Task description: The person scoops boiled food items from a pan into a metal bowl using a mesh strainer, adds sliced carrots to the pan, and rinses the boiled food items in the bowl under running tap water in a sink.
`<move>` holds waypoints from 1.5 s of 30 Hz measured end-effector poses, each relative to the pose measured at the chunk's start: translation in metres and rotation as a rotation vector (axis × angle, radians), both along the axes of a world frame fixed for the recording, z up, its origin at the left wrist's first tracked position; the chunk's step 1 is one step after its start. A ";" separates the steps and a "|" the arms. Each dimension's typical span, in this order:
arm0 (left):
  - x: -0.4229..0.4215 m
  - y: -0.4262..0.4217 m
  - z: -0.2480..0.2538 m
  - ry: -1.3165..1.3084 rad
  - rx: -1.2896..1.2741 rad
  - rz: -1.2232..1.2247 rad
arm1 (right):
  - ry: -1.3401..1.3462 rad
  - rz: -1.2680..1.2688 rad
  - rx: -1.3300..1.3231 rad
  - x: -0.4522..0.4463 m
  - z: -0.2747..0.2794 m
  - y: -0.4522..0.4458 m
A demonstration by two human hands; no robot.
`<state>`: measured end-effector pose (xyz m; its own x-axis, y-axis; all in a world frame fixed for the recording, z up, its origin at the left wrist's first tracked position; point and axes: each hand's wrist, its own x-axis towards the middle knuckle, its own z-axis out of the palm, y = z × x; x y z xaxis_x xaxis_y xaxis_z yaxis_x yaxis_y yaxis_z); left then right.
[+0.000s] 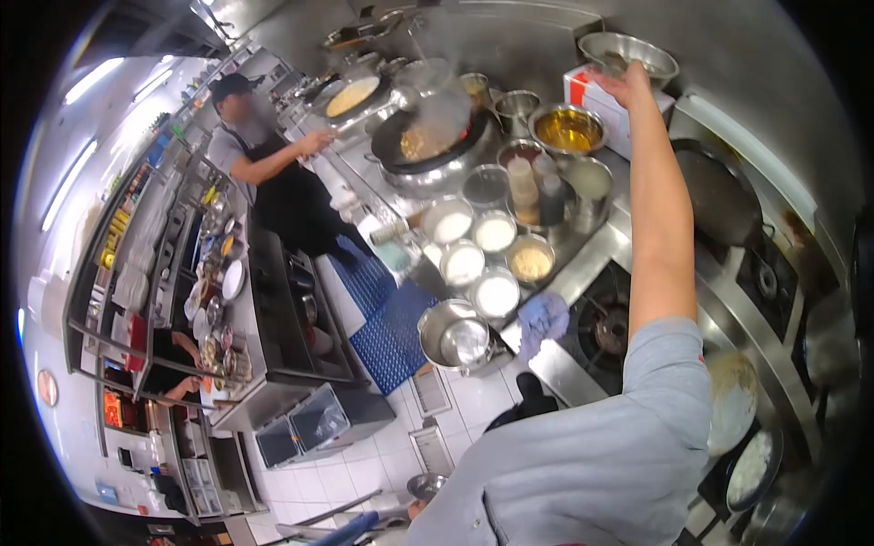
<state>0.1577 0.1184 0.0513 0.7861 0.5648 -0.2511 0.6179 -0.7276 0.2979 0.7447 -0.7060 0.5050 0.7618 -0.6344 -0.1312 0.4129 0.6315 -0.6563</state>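
Fingers of the right hand (pixel 626 88) are bent at the near rim of a steel bowl (pixel 652 56), far right; whether they pinch anything cannot be told. The bowl appears to sit on a white box (pixel 612 127) with red marking; its lettering is not legible.

The other hand, apparently the left (pixel 416 511), shows in part at the near edge, just beside a small bowl (pixel 424 485); its finger state cannot be told.

Left of the box: a bowl of yellow liquid (pixel 570 136). Nearer stand squeeze bottles (pixel 522 191), any labels unreadable, then five tubs (pixel 480 309), four with white contents, one yellowish. A blue cloth (pixel 543 323) lies on the counter edge, left of a burner (pixel 608 326). The grey sleeve (pixel 666 355) bears a small red mark, too small to read.

Far left, a co-worker (pixel 273 173) in cap and dark apron extends one hand toward a steaming wok (pixel 391 146).
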 end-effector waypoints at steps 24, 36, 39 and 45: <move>0.246 -0.085 0.007 -0.269 -0.044 -0.228 | 0.921 -0.618 -1.267 0.010 -0.107 -0.071; 0.195 -0.063 0.002 -0.296 -0.060 -0.224 | 1.120 -0.522 -1.858 -0.009 0.009 -0.045; 0.174 -0.052 -0.010 -0.319 -0.090 -0.222 | 1.102 -0.463 -1.870 -0.007 0.016 -0.030; 0.140 -0.044 -0.015 -0.328 -0.175 -0.380 | 0.334 -0.153 -0.998 -0.089 -0.012 0.019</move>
